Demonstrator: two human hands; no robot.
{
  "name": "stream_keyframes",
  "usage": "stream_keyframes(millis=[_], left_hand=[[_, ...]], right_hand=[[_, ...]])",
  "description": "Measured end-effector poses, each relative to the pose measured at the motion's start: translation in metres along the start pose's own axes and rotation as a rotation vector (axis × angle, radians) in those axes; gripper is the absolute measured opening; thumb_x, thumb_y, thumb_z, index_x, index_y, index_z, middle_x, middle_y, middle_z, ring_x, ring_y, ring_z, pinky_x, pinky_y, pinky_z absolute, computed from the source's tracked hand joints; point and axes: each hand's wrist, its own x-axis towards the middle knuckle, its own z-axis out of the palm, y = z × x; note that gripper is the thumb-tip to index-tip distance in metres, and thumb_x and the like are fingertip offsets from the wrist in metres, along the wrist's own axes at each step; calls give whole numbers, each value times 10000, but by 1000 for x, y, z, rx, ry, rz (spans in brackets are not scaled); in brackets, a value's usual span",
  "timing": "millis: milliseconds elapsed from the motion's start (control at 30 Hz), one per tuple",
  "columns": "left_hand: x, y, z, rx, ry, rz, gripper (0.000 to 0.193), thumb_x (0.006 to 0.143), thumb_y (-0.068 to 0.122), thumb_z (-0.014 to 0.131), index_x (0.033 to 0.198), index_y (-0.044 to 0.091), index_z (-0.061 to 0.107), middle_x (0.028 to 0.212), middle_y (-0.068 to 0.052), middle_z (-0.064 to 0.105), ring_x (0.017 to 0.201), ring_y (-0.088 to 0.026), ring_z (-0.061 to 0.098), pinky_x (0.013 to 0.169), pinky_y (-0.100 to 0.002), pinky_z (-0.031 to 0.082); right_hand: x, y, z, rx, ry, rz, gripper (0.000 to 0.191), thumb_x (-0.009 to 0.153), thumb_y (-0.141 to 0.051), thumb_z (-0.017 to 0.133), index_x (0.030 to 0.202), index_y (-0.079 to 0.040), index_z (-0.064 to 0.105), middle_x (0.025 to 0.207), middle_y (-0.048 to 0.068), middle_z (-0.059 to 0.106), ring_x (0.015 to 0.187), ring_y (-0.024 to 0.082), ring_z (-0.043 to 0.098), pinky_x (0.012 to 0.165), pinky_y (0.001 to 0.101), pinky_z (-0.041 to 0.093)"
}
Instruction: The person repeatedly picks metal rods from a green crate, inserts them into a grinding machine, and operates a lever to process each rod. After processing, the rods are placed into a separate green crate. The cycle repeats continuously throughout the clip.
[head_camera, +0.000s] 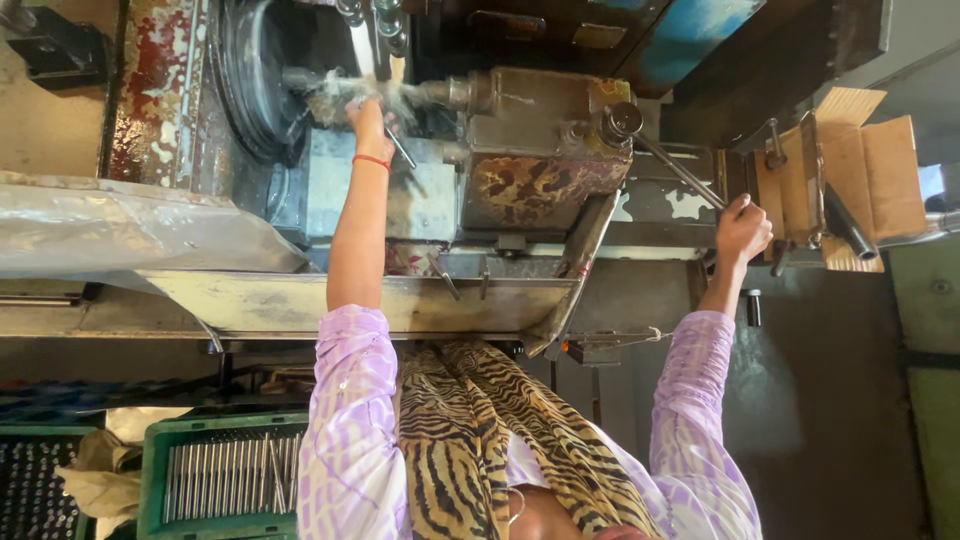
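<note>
My left hand (370, 125), a red band on its wrist, reaches up to the spindle (300, 80) of an old rusty machine (540, 160), where whitish liquid sprays. Its fingers are closed on a thin metal rod (401, 150) that sticks out below the hand. My right hand (742, 228) grips the end of a long steel lever (680, 170) that runs up-left to a round hub (622, 122) on the machine. Both arms wear lilac patterned sleeves, and a tiger-print scarf (480, 430) hangs between them.
A metal trough (300, 305) runs along the machine's front under my arms. A green crate (225, 480) holding several thin steel rods stands at lower left, beside a dark crate (35, 490) and crumpled paper. An open cardboard box (870, 170) sits at right.
</note>
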Motion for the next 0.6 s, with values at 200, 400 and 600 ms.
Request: stream_keyframes(millis=[200,400,600], left_hand=[[0,6,-3,3,-38,-36,458,923,150,620,1307,294,418,977,-25,619,678,-162,581,578,-374,494],[-1,8,-2,-151,-177,7,463,994,81,630,1377,246,427,1018,-83,615,769,-223,635,677,-425,542],[0,5,1,-106,-169,-17,383,981,84,613,1272,218,403,1002,-76,613,759,-232,635,637,-425,536]], right_hand=[[-4,-2,-1,-39,-18,23,493,1089,-398,520,846,-44,762,766,273,684,738,510,664,714,602,525],[-19,2,-2,-75,-48,43,511,1088,-407,502,826,-53,762,796,270,698,770,521,664,719,623,517],[-4,1,-1,-41,-79,38,517,1099,-411,500,831,-45,749,786,273,680,774,524,651,727,618,514]])
